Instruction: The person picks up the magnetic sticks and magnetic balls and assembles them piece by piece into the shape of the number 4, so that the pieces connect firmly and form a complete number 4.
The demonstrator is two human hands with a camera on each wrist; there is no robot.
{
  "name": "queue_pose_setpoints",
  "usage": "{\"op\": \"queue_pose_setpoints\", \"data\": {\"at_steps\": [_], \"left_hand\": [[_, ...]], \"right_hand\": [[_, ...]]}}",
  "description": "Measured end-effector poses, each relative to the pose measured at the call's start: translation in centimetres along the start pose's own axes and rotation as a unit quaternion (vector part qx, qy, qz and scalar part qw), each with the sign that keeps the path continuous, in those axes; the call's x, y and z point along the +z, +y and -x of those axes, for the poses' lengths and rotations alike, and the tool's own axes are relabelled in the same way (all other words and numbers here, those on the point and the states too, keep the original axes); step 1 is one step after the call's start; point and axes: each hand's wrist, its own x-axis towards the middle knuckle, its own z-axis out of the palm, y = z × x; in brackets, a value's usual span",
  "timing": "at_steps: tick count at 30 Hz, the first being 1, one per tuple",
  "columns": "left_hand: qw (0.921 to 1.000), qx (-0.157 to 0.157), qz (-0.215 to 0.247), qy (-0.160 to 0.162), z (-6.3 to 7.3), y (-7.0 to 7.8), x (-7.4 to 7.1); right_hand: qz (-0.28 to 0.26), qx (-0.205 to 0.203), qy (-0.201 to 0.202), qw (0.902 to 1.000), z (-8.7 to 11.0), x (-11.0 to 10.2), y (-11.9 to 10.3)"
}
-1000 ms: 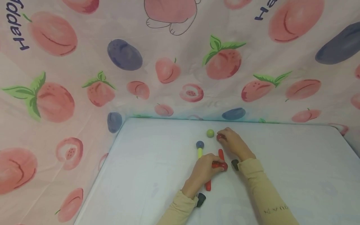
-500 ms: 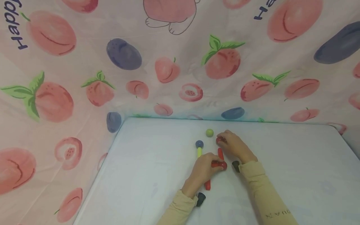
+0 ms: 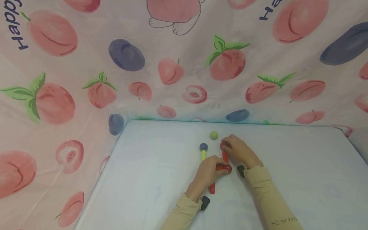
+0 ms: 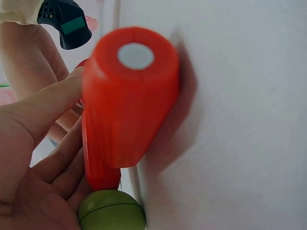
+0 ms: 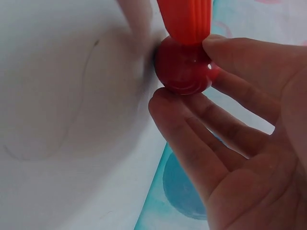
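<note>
My left hand [image 3: 207,171] pinches a red ball [image 3: 228,168] of a magnetic rod-and-ball building set between thumb and finger. A red rod [image 3: 225,157] runs from about that ball up to a second red ball [image 3: 223,145], which my right hand [image 3: 238,149] holds by its fingertips. In the right wrist view, the rod's end [image 5: 187,19] meets this ball [image 5: 180,69]. Another red rod [image 4: 129,96] points its silvery magnet end at the left wrist camera, and a green ball [image 4: 112,211] sits at a red rod's end below. The left hand partly hides the joined pieces.
A loose yellow-green ball [image 3: 214,135] lies behind the pieces. Left of them, a blue ball [image 3: 203,146] tops a yellow rod [image 3: 203,155]. Dark wrist devices [image 3: 205,203] show at both cuffs. A fruit-print cloth [image 3: 172,72] borders the white table [image 3: 143,153] at the back.
My right hand has moved nearer with its red ball, closing the gap to the red rod's far end. The left hand has stayed almost still.
</note>
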Motion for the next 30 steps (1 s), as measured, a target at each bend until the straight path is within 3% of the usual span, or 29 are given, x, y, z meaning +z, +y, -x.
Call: {"op": "queue_pose_setpoints", "data": {"at_steps": [19, 30], "left_hand": [[1.0000, -0.002, -0.004, 0.002, -0.01, 0.14, -0.02], [0.9999, 0.001, -0.011, -0.005, -0.10, -0.16, 0.06]], "right_hand": [[0.001, -0.021, 0.003, 0.9998, 0.37, -0.11, 0.14], [0.018, -0.042, 0.035, 0.9983, 0.62, 0.01, -0.17]]}}
